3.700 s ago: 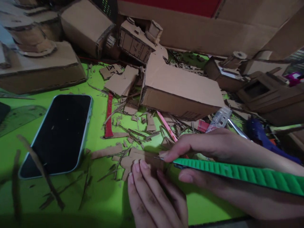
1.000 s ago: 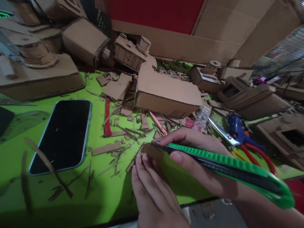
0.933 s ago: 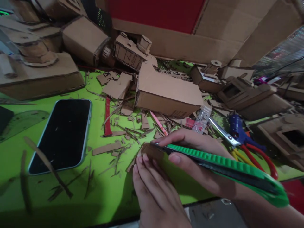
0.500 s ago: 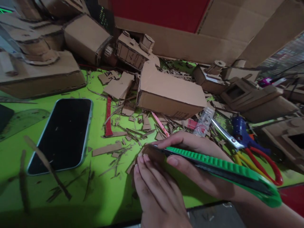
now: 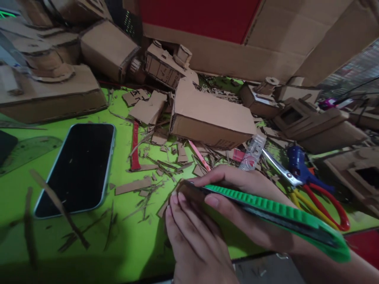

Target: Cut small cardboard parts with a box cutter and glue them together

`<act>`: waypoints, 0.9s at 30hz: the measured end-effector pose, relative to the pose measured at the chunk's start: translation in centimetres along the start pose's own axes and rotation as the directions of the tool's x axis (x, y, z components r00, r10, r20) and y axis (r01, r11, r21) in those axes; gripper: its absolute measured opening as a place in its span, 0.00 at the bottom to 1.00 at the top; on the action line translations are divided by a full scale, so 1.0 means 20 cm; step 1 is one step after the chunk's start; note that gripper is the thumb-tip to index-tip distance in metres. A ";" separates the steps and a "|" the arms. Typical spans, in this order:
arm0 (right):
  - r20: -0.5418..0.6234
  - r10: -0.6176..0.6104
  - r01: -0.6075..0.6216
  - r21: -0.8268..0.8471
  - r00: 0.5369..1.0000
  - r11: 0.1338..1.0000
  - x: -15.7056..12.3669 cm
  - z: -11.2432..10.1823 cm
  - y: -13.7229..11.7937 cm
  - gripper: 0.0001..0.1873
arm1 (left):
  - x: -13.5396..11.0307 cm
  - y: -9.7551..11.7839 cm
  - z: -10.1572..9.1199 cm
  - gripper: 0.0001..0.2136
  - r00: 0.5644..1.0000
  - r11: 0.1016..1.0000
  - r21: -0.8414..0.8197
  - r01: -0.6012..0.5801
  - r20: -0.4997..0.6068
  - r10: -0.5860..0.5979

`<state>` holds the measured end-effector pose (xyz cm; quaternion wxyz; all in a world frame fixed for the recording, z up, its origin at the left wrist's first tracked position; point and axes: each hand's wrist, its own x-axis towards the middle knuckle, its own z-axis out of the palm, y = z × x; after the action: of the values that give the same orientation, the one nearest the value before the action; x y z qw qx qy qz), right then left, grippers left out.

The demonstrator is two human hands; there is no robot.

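Observation:
A green utility knife [image 5: 284, 211] lies slanted in my right hand [image 5: 237, 197], gripped between thumb and fingers. Its handle points toward the lower right. The tip meets a small piece of cardboard [image 5: 189, 191] near the front middle of the table. My left hand [image 5: 198, 240] holds that cardboard down, its fingers close together and bent over it. Most of the cardboard is hidden under the two hands. Just beyond my right hand lie a pink pencil [image 5: 199, 155] and a clear plastic stencil ruler [image 5: 253, 154].
A phone [image 5: 78, 165] rests on the green table [image 5: 97, 244] at left, among cardboard scraps. Scissors [image 5: 328, 201] and a blue glue gun [image 5: 299, 163] lie at right. An L-shaped cardboard box [image 5: 213, 112] stands ahead, with other cardboard models around the back and a large cardboard panel [image 5: 207, 51] behind.
My right hand and the knife have shifted very slightly left, the knife's handle a little lower. My left hand has barely moved on the cardboard.

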<state>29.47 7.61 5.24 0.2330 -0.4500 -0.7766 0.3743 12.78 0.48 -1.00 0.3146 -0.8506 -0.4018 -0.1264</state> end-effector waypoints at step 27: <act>0.031 -0.042 0.047 -0.174 0.999 0.984 0.03 0.02 -0.06 0.09 | 0.10 0.37 0.00 0.24 0.736 0.712 -0.197 0.674 0.099 -0.670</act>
<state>28.34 7.73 5.96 0.1904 -0.4461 -0.8194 0.3055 19.75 -1.82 -3.17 0.1474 -0.6770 -0.6698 -0.2669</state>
